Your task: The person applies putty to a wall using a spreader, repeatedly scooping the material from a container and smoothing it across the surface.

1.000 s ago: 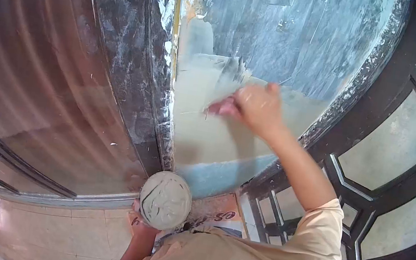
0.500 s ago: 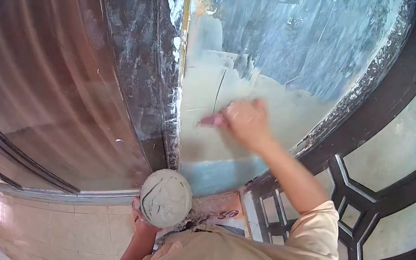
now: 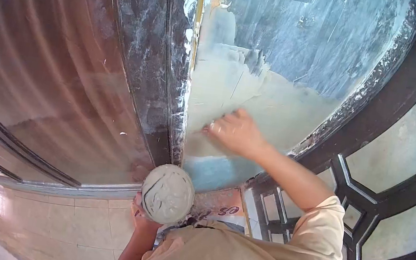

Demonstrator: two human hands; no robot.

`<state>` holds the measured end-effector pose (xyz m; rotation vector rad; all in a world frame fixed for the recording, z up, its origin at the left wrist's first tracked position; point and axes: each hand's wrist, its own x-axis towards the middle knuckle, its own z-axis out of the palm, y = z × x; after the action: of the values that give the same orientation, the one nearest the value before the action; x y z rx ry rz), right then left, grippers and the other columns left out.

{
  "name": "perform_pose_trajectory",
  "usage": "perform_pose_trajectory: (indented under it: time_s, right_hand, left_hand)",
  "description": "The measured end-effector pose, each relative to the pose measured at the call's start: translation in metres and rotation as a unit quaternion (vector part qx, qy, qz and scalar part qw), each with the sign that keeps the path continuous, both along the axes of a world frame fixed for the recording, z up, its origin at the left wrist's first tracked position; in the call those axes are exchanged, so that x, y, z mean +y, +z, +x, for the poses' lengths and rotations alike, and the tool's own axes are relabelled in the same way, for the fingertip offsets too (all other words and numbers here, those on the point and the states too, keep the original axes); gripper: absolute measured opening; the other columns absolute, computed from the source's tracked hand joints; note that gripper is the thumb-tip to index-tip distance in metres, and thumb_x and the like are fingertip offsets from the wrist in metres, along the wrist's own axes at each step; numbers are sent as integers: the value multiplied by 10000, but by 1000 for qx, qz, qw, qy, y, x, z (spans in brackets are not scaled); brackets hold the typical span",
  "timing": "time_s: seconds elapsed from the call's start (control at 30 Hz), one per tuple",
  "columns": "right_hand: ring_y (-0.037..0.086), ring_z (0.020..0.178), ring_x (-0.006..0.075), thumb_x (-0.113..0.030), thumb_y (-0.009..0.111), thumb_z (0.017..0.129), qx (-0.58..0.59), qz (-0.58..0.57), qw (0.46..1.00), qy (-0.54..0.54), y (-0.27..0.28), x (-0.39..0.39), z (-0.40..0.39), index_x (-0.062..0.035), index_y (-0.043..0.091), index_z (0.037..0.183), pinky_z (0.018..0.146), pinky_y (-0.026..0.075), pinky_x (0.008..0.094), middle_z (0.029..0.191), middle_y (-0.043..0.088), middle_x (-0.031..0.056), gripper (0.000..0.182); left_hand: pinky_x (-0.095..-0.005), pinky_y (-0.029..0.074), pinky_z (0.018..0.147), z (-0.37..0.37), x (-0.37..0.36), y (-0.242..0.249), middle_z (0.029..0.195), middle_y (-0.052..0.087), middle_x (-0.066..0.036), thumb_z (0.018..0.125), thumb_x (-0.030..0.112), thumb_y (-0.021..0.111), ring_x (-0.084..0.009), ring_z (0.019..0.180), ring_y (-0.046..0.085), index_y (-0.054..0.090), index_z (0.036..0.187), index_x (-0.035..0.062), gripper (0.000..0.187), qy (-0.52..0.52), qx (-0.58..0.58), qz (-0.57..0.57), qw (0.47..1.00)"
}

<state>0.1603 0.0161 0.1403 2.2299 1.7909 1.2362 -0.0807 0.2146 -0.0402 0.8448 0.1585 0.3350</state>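
My left hand [image 3: 144, 218] grips the side of a round tub of grey putty [image 3: 168, 194], held level in front of my body. The putty fills the tub's top and has streaks across it. My right hand [image 3: 237, 133] is closed on a putty spreader, mostly hidden by the fingers and blurred; only a reddish edge shows. That hand is against the wall panel [image 3: 298, 41], over a broad band of wet, pale putty [image 3: 288, 107]. Bluish-grey surface shows above the band and in a strip below it.
A dark, paint-marked post [image 3: 143, 38] stands left of the panel, beside a glass pane with a brown curtain [image 3: 49, 67]. To the right is a dark door with light panels [image 3: 406, 134]. A printed sheet [image 3: 220, 205] lies at the wall's foot, near floor tiles [image 3: 57, 220].
My right hand has shifted slightly down and left across the putty, and the spreader has become mostly hidden. The left hand and tub stay nearly in place; the view has shifted a little.
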Motion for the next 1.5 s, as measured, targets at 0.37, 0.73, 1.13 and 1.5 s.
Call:
perform_pose_trajectory:
  time_s: [0.37,0.73,1.13,1.5]
  right_hand:
    - [589,711,207,-271,650,812,56,102,985,-131,83,-16,-19,-162,605,828,635,352,385,748,612,0,119]
    - [566,744,218,-212,634,826,73,152,969,-180,85,-27,-12,-172,572,898,679,325,387,761,571,-12,103]
    - [564,816,186,-239,664,760,78,9,986,-149,11,-13,-7,-192,602,970,725,351,402,834,590,-13,224]
    - [554,748,214,-292,626,844,97,191,972,-100,59,-32,-25,-148,584,949,705,322,391,790,575,22,182]
  left_hand:
    - [-482,460,979,2,-2,30,1368,479,-128,917,577,347,-310,1211,504,416,1364,69,680,-50,10,-125,991]
    - [-540,400,1015,16,8,-26,1445,379,-120,750,795,368,-348,1267,428,332,1436,139,950,-111,-12,-143,983]
    - [-511,434,1001,14,-7,12,1419,420,-135,816,696,449,-340,1250,464,368,1417,110,843,-96,-2,-169,981]
    - [-535,420,1010,24,-6,24,1442,389,-139,668,742,564,-359,1269,439,334,1443,125,1018,-194,-64,-207,957]
